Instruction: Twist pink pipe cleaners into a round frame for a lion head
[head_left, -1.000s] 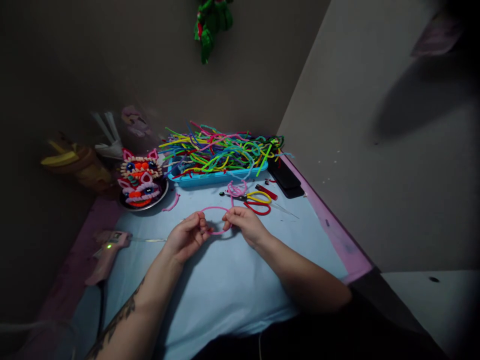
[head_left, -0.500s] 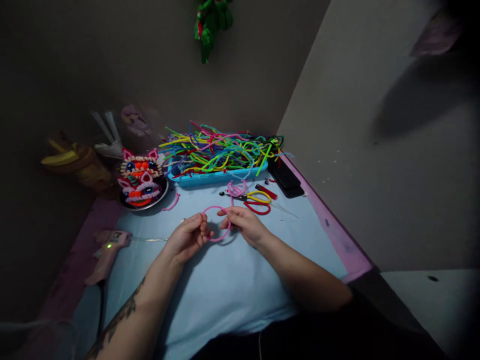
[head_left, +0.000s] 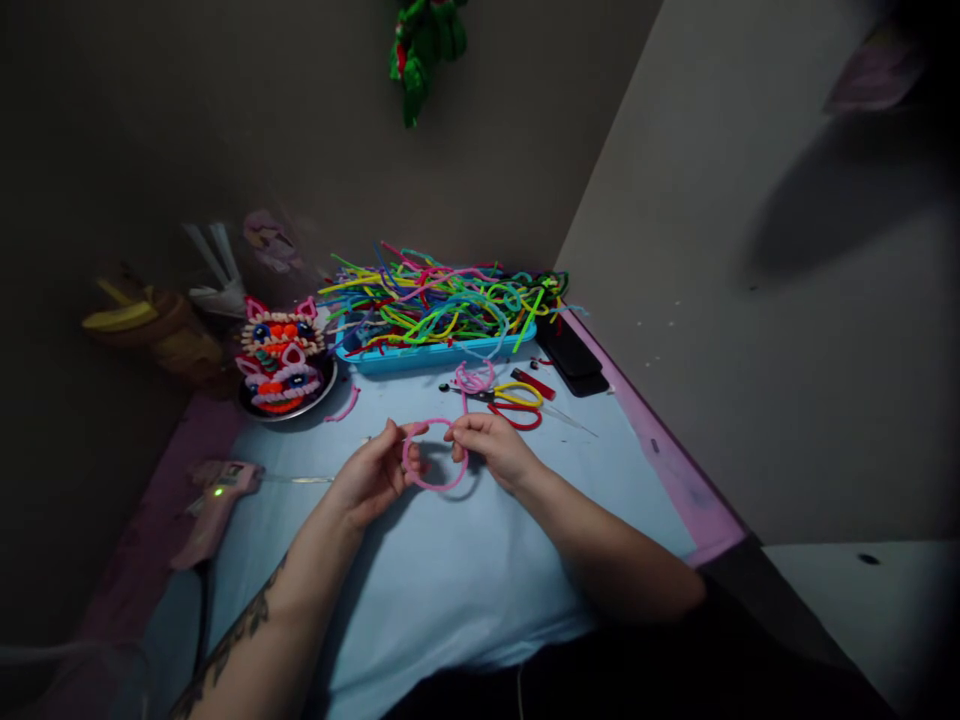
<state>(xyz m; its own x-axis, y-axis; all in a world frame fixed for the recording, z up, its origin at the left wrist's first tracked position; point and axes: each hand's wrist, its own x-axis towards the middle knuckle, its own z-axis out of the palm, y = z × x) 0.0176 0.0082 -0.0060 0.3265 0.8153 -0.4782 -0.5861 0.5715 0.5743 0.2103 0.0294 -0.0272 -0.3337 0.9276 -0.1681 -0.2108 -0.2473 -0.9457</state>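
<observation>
We have the pink stem (head_left: pixel 435 488) bent into a nearly round loop above the blue cloth (head_left: pixel 457 570), between both hands. Its straight tail points away from us to a pink coil (head_left: pixel 475 376) near the scissors (head_left: pixel 517 396). Our right hand (head_left: pixel 495 450), palm inward, pinches the loop's upper right edge between thumb and fingers. Our left hand (head_left: pixel 375 474) is half-curled, thumb raised, loop against its fingers; we cannot tell if it grips. Half a second ago the loop sat slightly higher and our right fingers were parted.
</observation>
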